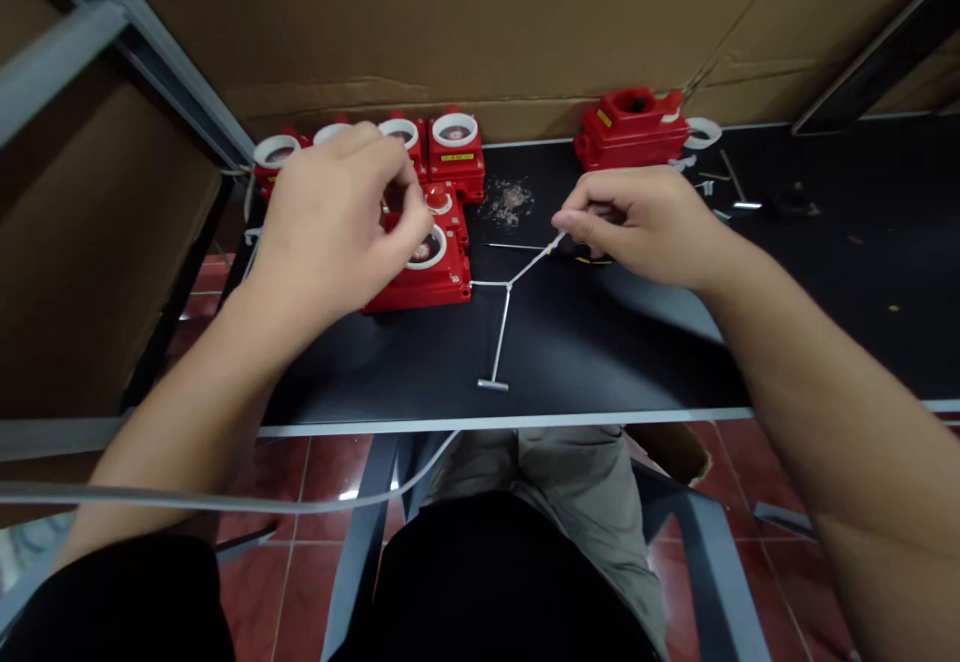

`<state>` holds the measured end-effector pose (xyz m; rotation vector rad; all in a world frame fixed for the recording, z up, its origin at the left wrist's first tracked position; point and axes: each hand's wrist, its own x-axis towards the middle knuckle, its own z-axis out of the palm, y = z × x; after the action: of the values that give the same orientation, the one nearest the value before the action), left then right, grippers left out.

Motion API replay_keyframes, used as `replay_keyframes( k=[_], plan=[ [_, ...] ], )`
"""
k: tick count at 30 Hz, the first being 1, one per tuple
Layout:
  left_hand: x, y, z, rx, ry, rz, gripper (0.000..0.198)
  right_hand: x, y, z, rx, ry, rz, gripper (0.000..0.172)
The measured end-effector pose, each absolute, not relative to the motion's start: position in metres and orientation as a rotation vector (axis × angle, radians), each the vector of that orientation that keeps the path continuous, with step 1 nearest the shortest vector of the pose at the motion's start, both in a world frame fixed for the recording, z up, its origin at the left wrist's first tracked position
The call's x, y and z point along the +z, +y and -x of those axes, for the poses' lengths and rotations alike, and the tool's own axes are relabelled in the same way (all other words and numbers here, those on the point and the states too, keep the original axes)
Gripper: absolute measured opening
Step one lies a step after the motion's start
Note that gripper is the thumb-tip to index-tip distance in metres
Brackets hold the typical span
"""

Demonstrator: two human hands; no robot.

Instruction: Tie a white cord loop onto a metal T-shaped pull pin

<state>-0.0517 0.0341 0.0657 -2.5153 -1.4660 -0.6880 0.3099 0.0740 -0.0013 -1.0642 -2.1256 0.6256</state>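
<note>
My right hand pinches the end of a thin white cord between thumb and forefinger. The cord slants down to a junction and runs left to the side of a red box with a white ring around its round window. From that junction, a small T-shaped metal hammer reaches toward the table's front edge. Above the red boxes hovers my left hand, thumb and fingers curled together; whether they hold anything is hidden. A screwdriver lies partly under my right hand.
More red boxes stand along the cardboard wall. An upright red housing, a white ring and another T-shaped hammer are at the back right. Debris lies mid-table. A grey cable crosses in front.
</note>
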Motion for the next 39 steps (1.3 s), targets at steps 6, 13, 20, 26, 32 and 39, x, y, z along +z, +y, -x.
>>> replay_keyframes(
  k=[6,13,20,26,32,39],
  plan=[
    [0.071,0.037,0.054,-0.084,-1.407,2.804,0.036,-0.002,0.086,-0.316,0.423,-2.175,1.228,0.050],
    [0.062,0.016,0.041,0.117,-1.188,2.814,0.048,-0.004,0.089,-0.317,0.356,-2.113,1.142,0.048],
    [0.047,0.014,0.041,-0.147,-0.758,2.933,0.048,-0.011,0.063,-0.288,0.563,-2.288,0.797,0.073],
    [0.037,0.015,0.036,-0.309,-0.449,2.913,0.014,-0.031,0.032,-0.248,0.605,-2.347,0.684,0.091],
    [0.043,0.011,0.035,-0.657,-0.589,2.836,0.033,-0.021,0.046,-0.271,0.528,-2.124,0.802,0.069],
    [0.024,0.002,0.022,-0.293,-0.346,3.182,0.024,-0.019,0.123,-0.280,0.223,-1.780,1.462,0.074]
  ],
)
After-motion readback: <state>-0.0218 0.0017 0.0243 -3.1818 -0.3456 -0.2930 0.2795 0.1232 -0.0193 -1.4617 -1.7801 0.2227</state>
